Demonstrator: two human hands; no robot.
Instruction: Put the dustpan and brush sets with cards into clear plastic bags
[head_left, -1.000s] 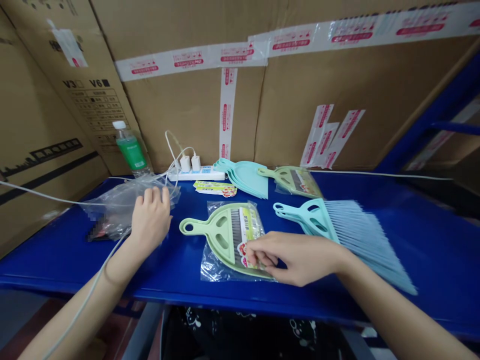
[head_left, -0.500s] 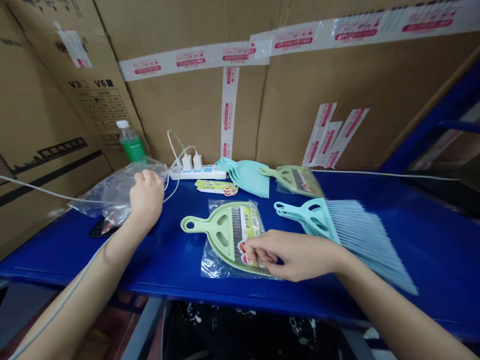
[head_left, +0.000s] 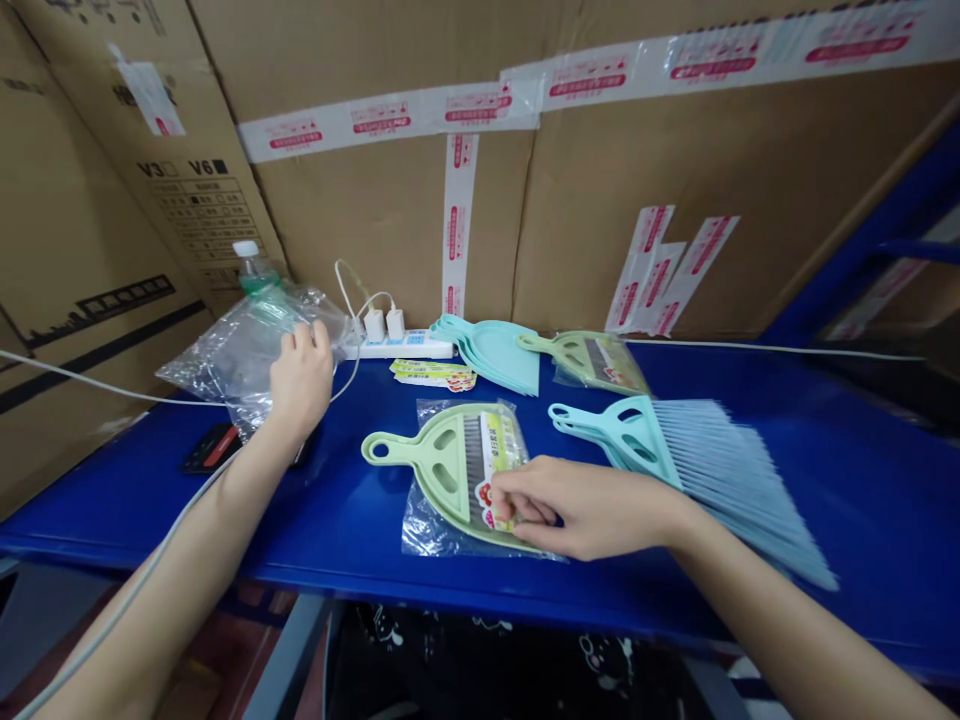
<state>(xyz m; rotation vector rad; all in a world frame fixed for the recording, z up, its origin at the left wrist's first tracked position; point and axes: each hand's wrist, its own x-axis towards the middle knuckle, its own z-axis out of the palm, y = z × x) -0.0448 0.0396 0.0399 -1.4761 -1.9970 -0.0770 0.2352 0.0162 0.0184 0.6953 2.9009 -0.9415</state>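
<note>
Left hand (head_left: 301,380) and right hand (head_left: 581,510) are well apart, both over a blue table top (head_left: 840,500). Behind the table stands a wall of cardboard boxes (head_left: 390,230), sealed with white packing tape (head_left: 390,110) printed in red.

Left hand: fingers rest on a crumpled clear plastic bag (head_left: 240,350), which lies at the table's back left corner. Whether they grip the bag cannot be determined.

Right hand: fingertips (head_left: 501,497) touch the label on a green dustpan (head_left: 442,470), which lies sealed in a clear wrapper at the table's front centre. The hand covers the dustpan's lower right edge. Whether the fingers pinch the label cannot be determined.

Right of the right hand, a light blue hand broom (head_left: 731,480) lies on the table, with its handle pointing left. Along the back edge, from left to right, are a white power strip (head_left: 397,349), a stack of light blue dustpans (head_left: 499,355), and a second wrapped green dustpan (head_left: 589,362). Two white chargers (head_left: 384,323) are plugged into the strip. A small pile of printed labels (head_left: 433,376) lies just in front of the strip. A green-labelled plastic bottle (head_left: 251,272) stands behind the bag.
</note>
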